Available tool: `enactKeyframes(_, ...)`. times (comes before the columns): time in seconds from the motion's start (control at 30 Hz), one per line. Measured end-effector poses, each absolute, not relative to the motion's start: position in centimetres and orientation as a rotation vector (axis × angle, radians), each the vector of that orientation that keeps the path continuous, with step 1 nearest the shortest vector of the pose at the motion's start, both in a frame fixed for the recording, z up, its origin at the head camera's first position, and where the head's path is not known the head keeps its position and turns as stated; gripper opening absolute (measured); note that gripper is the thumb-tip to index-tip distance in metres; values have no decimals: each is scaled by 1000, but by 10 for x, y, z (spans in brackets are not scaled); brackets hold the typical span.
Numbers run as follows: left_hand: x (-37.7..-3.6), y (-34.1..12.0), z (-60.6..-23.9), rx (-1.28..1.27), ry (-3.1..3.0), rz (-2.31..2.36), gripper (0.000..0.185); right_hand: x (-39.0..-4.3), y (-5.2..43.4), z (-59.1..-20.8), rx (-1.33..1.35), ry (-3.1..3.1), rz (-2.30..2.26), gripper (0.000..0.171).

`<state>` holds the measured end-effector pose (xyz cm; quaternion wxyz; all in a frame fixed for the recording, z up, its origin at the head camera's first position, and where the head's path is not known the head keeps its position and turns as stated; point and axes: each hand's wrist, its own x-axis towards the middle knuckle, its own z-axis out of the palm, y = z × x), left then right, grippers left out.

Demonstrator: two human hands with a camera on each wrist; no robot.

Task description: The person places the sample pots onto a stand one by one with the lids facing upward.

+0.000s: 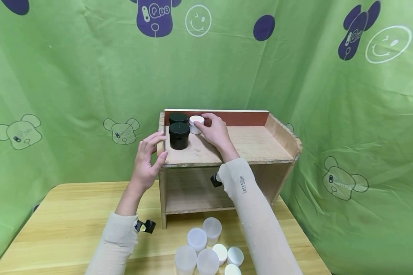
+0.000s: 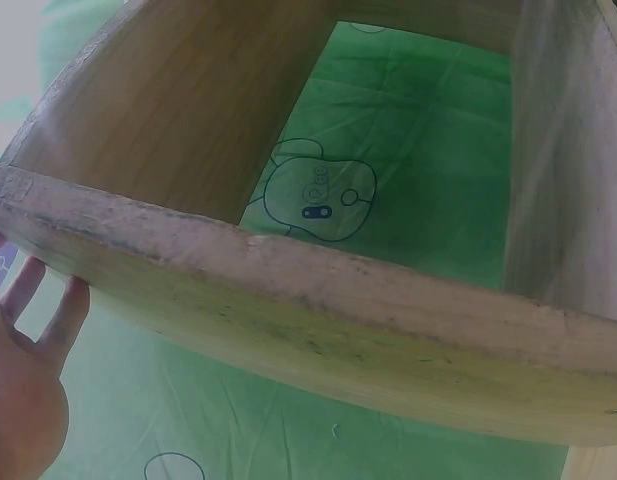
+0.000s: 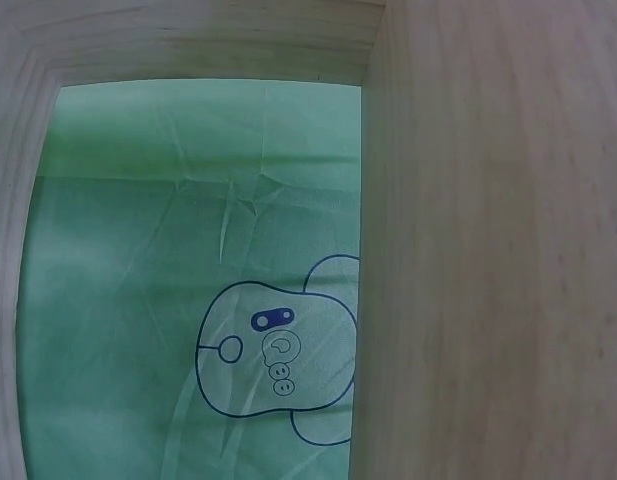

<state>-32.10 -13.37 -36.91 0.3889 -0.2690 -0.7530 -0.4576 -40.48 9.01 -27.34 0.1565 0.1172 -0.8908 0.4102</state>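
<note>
Nearest, four frosted tubs (image 1: 197,238) and three small jars (image 1: 235,256) grouped on the table (image 1: 72,221), in front of the wooden shelf (image 1: 247,143). Left hand (image 1: 145,162) touches the shelf's left side with loose fingers, no grasp; right hand (image 1: 215,131) pinches a white jar (image 1: 196,124) near the back of the shelf top, just right of two black jars (image 1: 179,137), can't tell if fully seated. Green curtain (image 1: 220,68) behind.

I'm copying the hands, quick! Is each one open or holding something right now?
Left hand: open, touching the left side of the light-brown wooden shelf unit.
Right hand: holding a small, round white jar.
</note>
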Motion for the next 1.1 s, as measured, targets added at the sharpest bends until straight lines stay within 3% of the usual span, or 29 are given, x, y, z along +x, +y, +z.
enactKeyframes(0.5, -322, -132, -372, -690, -1910, -1178, 46, -385, 104, -260, 409, -2448, 1219, 52)
enactKeyframes(1.1, -324, -135, -370, -704, -1888, -1192, 46, -306, 134, -269, 839, -2218, 1318, 39)
